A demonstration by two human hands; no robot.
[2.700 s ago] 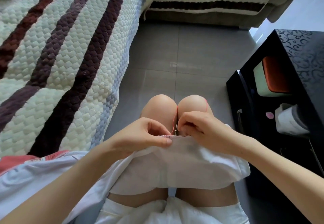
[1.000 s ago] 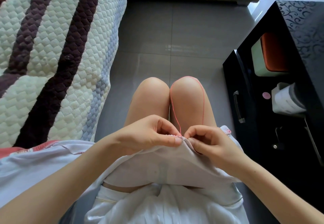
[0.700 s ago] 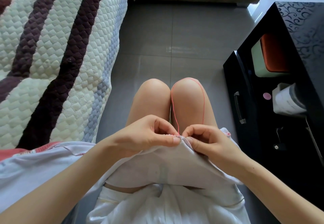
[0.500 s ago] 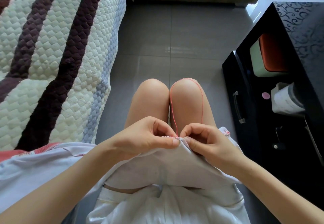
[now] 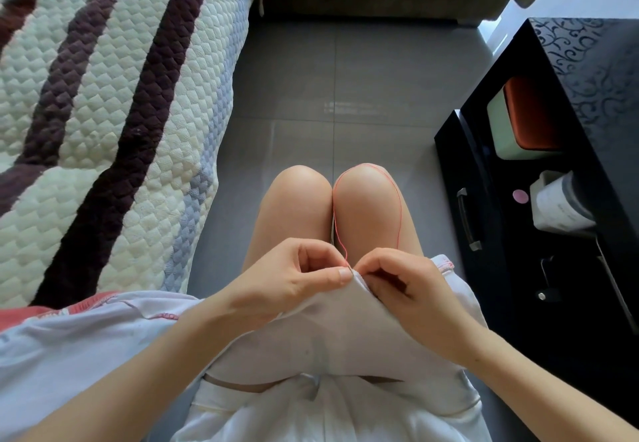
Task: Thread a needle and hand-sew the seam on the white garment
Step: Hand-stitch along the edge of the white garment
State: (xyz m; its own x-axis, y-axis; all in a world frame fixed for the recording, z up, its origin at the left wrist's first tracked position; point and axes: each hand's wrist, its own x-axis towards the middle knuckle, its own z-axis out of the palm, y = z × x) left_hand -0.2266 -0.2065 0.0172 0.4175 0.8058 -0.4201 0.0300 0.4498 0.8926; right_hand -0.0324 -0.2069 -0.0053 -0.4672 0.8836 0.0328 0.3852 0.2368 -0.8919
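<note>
Head view showed little change within the last second: left hand point(image 5: 290, 279) and right hand point(image 5: 409, 291) kept fingers point(image 5: 337, 275) pinched on the seam point(image 5: 359, 275) of the white garment point(image 5: 332, 338) across the lap point(image 5: 287, 220); red thread point(image 5: 399, 206) stayed slack, stitch likely unfinished.

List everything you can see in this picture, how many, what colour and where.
white garment: one, white with pink-stitched edges, across the lap
thread: one, pink-red, looped round the right knee to the seam
quilted cover: one, cream with brown and blue stripes, left
floor: one, grey tiles, centre
cabinet: one, black, right
box: one, orange and pale green, inside the cabinet
knees: two, bare, centre
left hand: one, pinches the garment's edge
right hand: one, pinches the same edge beside it
</note>
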